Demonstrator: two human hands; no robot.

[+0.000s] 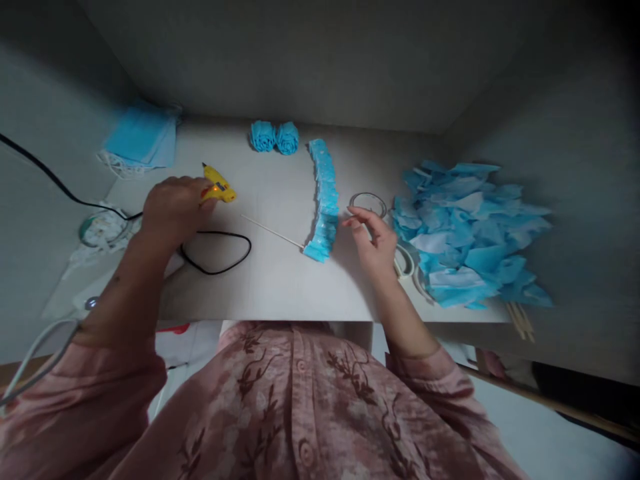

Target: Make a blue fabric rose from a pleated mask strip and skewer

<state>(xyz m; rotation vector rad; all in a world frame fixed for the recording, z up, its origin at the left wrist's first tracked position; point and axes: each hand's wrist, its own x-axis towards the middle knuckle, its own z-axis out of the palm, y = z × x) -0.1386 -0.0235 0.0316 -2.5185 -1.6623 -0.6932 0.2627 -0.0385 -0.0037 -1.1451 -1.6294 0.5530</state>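
We see the pleated blue strip lying on the table just to the left of our right hand, and that side-by-side placing matters most here. The right fingers stand beside its nearer half, apart from its edge, bent loosely with nothing that we can see between them. Our left hand is farther off, across bare table, its fingers closed around the handle of the yellow glue gun; whether the gun is lifted or resting, we cannot tell. The strip's long axis runs from the far side of the table towards us, bowing gently to the right at its middle. At its near end it meets a thin pale stick, which slants away to the left and towards the far side, so the two form a wide angle. The strip looks light and soft, made of small overlapping folds, bright blue with paler flecks along its face and a ragged, frilled left edge.
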